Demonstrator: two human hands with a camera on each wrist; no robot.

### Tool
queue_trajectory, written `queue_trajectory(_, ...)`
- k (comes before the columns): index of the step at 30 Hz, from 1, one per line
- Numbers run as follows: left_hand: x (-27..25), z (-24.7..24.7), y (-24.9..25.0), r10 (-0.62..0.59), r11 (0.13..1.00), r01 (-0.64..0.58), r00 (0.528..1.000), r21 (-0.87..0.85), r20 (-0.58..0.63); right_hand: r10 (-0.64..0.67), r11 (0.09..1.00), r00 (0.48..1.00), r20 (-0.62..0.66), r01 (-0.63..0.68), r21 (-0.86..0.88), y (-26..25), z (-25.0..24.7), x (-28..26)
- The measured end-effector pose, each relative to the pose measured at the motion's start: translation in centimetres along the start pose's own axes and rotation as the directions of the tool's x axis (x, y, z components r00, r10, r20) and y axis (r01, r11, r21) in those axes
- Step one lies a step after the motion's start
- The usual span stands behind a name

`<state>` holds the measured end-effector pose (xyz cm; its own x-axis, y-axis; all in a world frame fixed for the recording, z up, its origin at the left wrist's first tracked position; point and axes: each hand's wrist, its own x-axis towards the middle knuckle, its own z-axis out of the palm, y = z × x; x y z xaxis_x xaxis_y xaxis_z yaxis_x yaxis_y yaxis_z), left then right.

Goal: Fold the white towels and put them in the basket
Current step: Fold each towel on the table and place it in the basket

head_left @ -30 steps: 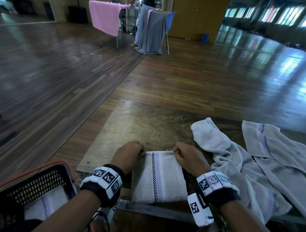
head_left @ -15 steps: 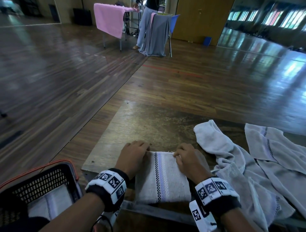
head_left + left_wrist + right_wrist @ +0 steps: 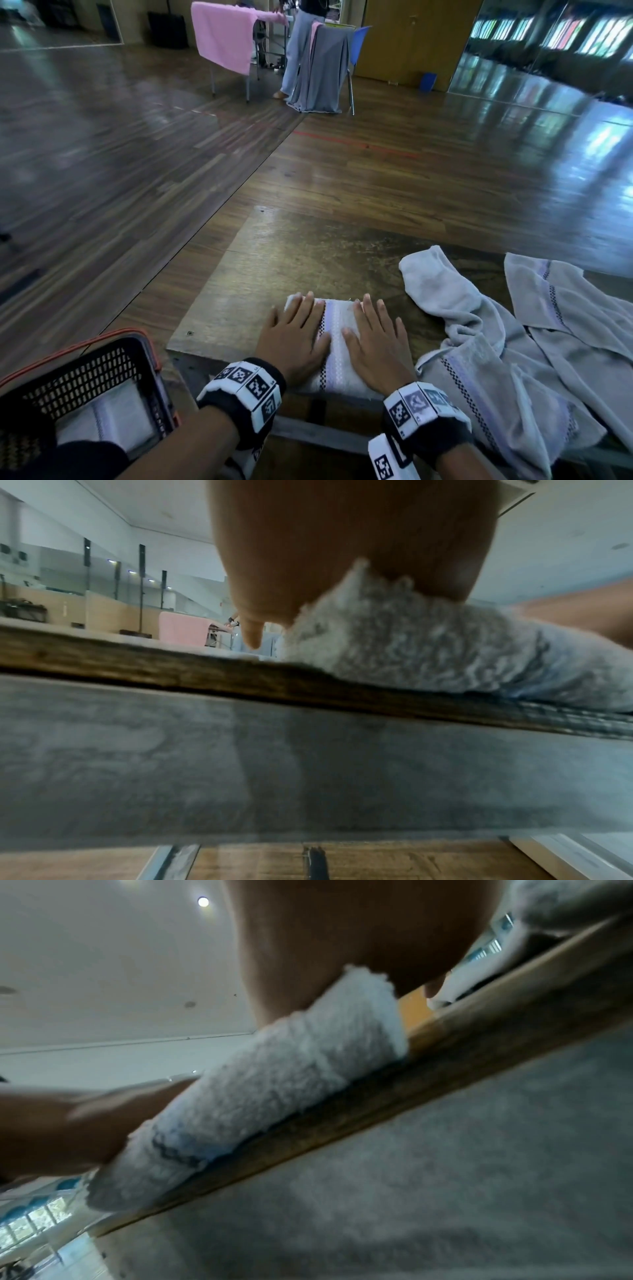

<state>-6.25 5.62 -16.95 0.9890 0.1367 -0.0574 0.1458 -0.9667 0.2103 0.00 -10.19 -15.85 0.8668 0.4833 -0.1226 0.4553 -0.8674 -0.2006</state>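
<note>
The folded towel (image 3: 334, 346) lies on the wooden table (image 3: 298, 260) at its near edge, directly under both hands, its striped band running away from the person between them. The left hand (image 3: 296, 334) lies flat on the towel's left half, fingers straight and slightly spread, pressing down and grasping nothing; the left wrist view shows the palm (image 3: 349, 547) seated on the towel's pile (image 3: 428, 645) above the table edge. The right hand (image 3: 375, 337) lies flat on the towel's right half in the same manner, fingers extended, nothing grasped; the right wrist view shows its palm (image 3: 359, 934) bearing on the towel's layered edge (image 3: 274, 1083). The two thumbs point toward each other on either side of the stripe, close but apart. To the right of the right hand, two unfolded towels lie rumpled on the table: the nearer one (image 3: 472, 346) just beside the hand, the farther one (image 3: 575, 315) beyond it, partly overlapping the first. To the left of the left hand, below the table edge, stands the black basket (image 3: 102, 366) with an orange rim; a folded towel with a stripe (image 3: 109, 418) lies inside it. Both wrists carry black bands with square markers.
</note>
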Motion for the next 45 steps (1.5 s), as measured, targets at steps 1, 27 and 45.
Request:
queue_trajectory(1,0.1,0.2,-0.4,-0.019,1.000,0.020,1.000,-0.009,0.009,0.012,1.000,1.000,0.008,-0.012,-0.018,0.3,0.0,0.2)
queue_trajectory(27,1.0,-3.6,-1.6,-0.401,0.453,0.358,0.900,-0.816,0.172,0.181,0.839,0.982,0.060,-0.186,0.511,3.1,-2.3,2.2)
queue_trajectory(45,-10.8,-11.7,-0.8,-0.212,0.108,0.232,0.955,-0.967,0.206,-0.070,0.170,0.974,0.215,-0.201,0.965,0.2,-9.6,-9.4)
